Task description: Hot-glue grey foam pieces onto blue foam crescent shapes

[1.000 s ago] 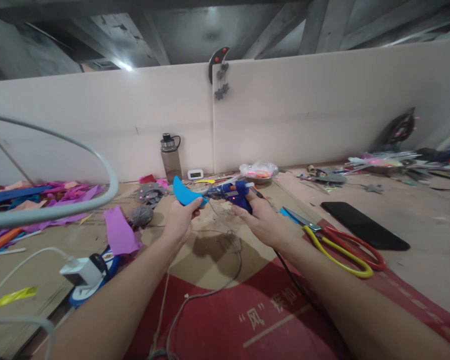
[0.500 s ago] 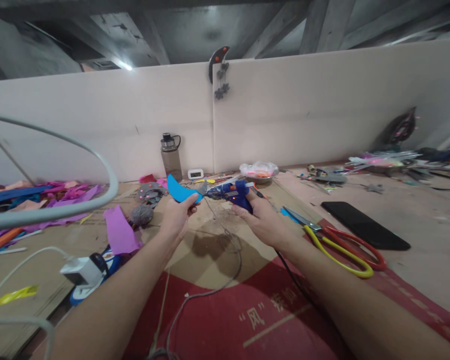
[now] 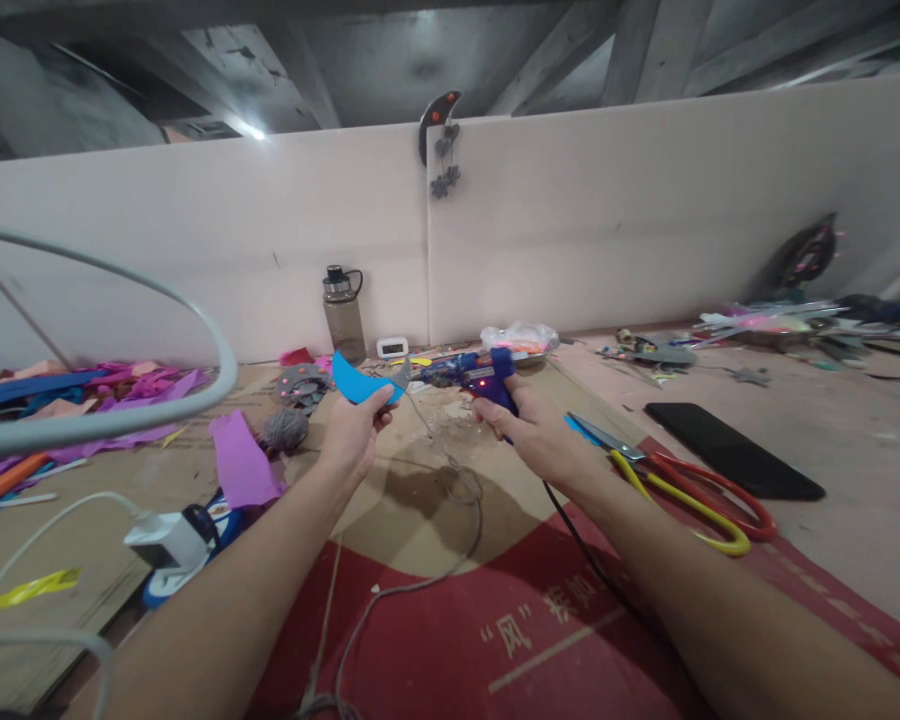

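Note:
Pinched between the thumb and fingers of my left hand [image 3: 356,430] is a blue crescent cutout [image 3: 356,383]. A small grey pointed piece [image 3: 403,374] shows at its right end, with grey yarn [image 3: 471,540] trailing down from there onto the cardboard. My right hand [image 3: 529,425] is wrapped round the handle of a blue hot glue gun [image 3: 487,375], whose small red light is lit. The gun's nozzle points left, close to the grey piece; whether they touch I cannot tell. Its black cord hangs below my right wrist.
Red-and-yellow-handled scissors [image 3: 675,490] and a black phone [image 3: 731,450] lie at right. A bottle [image 3: 343,318], a small white clock [image 3: 392,347] and a bowl with plastic wrap [image 3: 521,340] stand by the wall. Felt scraps [image 3: 244,460], a yarn ball [image 3: 285,428] and a charger [image 3: 166,543] lie left.
My right hand has moved slightly right with the glue gun, which is turned so more of its body and red light show. My left hand still holds the blue crescent, almost unmoved.

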Available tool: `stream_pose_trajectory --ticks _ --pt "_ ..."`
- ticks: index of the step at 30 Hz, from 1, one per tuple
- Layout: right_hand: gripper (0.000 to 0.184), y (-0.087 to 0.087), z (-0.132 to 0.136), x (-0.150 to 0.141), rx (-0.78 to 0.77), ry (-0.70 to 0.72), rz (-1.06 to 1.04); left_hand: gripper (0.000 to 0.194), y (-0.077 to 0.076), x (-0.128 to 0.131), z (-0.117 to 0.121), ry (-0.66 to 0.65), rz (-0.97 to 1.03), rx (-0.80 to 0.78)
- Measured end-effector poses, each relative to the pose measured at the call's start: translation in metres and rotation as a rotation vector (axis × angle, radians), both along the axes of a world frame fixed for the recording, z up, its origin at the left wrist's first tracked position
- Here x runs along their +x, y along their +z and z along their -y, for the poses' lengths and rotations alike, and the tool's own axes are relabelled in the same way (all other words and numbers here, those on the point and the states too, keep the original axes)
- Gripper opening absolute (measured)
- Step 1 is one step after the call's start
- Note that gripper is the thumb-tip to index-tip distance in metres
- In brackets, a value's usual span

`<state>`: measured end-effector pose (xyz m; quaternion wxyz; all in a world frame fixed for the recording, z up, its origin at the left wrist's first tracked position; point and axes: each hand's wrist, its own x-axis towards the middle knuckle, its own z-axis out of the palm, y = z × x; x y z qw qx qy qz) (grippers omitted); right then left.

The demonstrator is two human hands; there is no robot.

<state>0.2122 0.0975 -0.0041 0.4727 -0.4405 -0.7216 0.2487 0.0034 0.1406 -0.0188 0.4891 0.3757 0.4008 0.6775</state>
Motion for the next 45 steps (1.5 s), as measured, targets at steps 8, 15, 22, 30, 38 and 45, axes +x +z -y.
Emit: stream_pose_trajectory --ticks 8,15,22,30,38,45 --pt "0.024 -0.01 -0.01 0.003 -0.112 0.111 -0.208 0.031 -0.004 0.003 0.002 -0.007 -0.072 -0.03" --pt "0.024 -0.004 -0.003 -0.001 -0.099 0.05 -0.091 0.028 -0.005 0.003 0.004 -0.019 -0.145 -0.003" --pt "0.019 0.001 0.001 -0.004 -0.046 0.021 0.001 0.026 -0.005 0.004 0.005 -0.009 -0.217 0.007" --pt "0.018 0.001 0.001 -0.004 -0.024 0.01 0.034 0.025 -0.004 0.008 0.009 -0.012 -0.246 0.018" --pt "0.018 0.0 0.001 -0.005 -0.031 0.004 -0.01 0.022 -0.004 0.008 0.011 -0.031 -0.318 0.066" --pt "0.024 -0.01 -0.01 -0.002 -0.14 0.071 -0.308 0.025 -0.004 0.009 0.011 -0.054 -0.324 0.023"
